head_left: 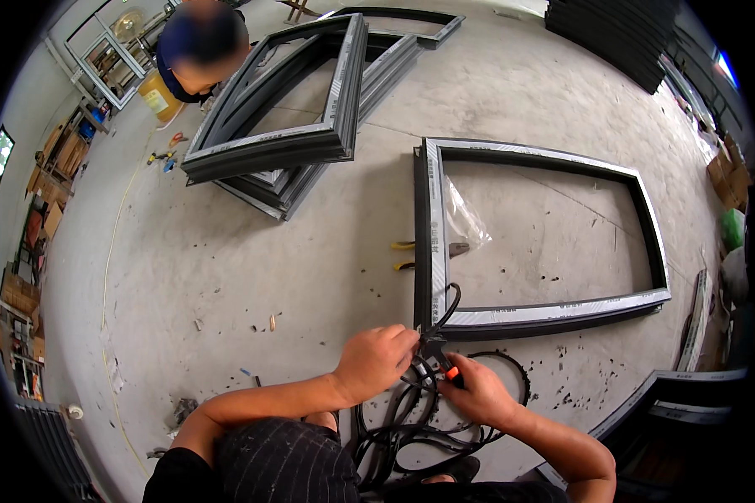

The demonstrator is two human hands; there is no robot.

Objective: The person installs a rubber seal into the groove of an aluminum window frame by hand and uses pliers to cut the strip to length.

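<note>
In front of me on the floor lies a black window frame point(528, 314) with printed white film along its faces. By its near left corner, my left hand point(374, 362) is closed in a pinch on a black rubber strip point(454, 303), whose loose end curls up over the corner. My right hand point(482, 394) is wrapped round the black-and-orange handle of a hand cutter point(453, 374), whose dark head meets the strip beside my left fingertips. The cutter's jaws are partly hidden. Loops of the same black strip point(394, 436) lie between my feet.
Yellow-handled pliers point(459, 249) lie under the frame's left side, beside a clear plastic bag point(468, 220). Stacked frames point(344, 101) stand farther off, with a crouching person point(200, 50) next to them. More framework point(688, 386) is at the right; black scraps point(566, 386) dot the floor.
</note>
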